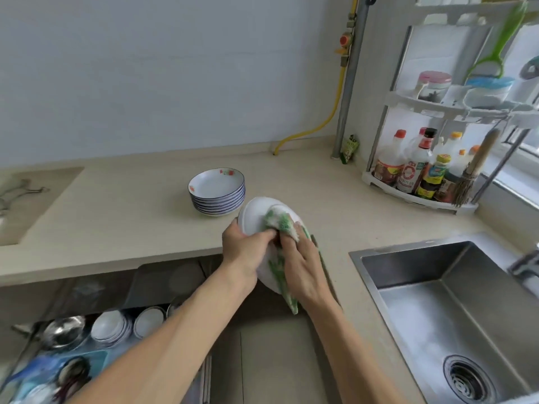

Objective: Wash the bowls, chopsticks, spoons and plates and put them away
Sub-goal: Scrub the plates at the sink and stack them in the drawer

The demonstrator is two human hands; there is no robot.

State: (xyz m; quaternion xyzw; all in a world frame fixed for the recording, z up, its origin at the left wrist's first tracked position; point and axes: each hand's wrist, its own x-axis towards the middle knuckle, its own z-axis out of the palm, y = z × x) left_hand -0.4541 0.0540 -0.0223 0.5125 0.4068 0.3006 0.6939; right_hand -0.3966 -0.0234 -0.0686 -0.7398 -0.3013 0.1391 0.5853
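My left hand (245, 249) grips a white plate (253, 212) by its rim, holding it tilted above the counter's front edge with its underside toward me. My right hand (303, 263) presses a green and white cloth (281, 218) against the plate, fingers curled into the cloth, which hangs down below the hand. A stack of several blue-rimmed plates (217, 193) with red flower marks stands on the counter just behind. Bowls (110, 326) stand upright in an open drawer at lower left.
A steel sink (455, 310) with a drain lies to the right. A corner rack (423, 196) holds sauce bottles and a brush at the back right. A yellow hose runs down the wall. A stove inset (32, 199) is at far left. The beige counter (131, 217) spans between them.
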